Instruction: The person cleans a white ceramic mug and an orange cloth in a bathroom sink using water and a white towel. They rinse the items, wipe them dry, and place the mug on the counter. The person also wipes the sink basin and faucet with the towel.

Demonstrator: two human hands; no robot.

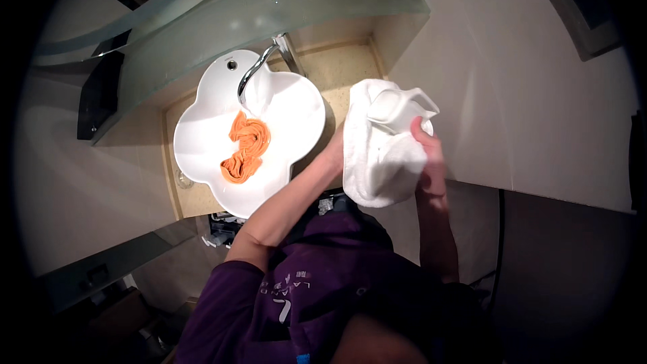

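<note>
A white towel [394, 175] is bunched up between my hands, to the right of the sink. A smooth, angular white dish-like piece [394, 109] with a raised rim lies against the towel's upper part; its exact kind is unclear. My right hand [433, 162] grips the right side, its thumb up over the edge of the towel and the white piece. On the other side, my left hand [340, 143] reaches behind the towel and supports it; most of its fingers are hidden. In the sink at left lies a wet-looking, crumpled orange cloth [248, 140].
The white, lobed sink [199, 125] stands on a beige counter [347, 67], with a curved chrome faucet [259, 67] over it. A glass shelf [269, 3] spans the back. A small clear glass [183, 178] sits left of the sink. A plain wall [512, 94] rises at right.
</note>
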